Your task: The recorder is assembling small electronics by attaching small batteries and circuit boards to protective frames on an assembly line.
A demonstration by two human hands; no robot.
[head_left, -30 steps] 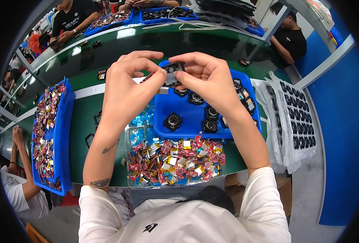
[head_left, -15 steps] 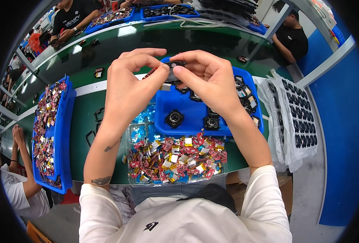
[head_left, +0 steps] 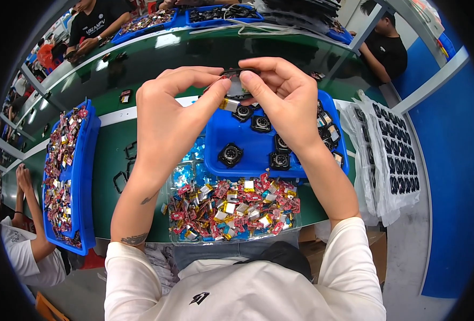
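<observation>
In the head view, your left hand (head_left: pixel 175 107) and right hand (head_left: pixel 286 99) pinch a dark casing (head_left: pixel 240 71) between nearly closed thumbs and forefingers. A silver-yellow battery (head_left: pixel 229 105) sits just below your left thumb tip; the blue tray (head_left: pixel 255 148) lies under your right hand.

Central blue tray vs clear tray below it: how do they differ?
Material: blue tray opaque, clear tray see-through.
Contents: blue tray, black cases; clear tray, mostly red, silver and yellow parts.
Fill: blue tray shows bare floor, clear tray is heaped.
Shared: both hold many small pieces.
</observation>
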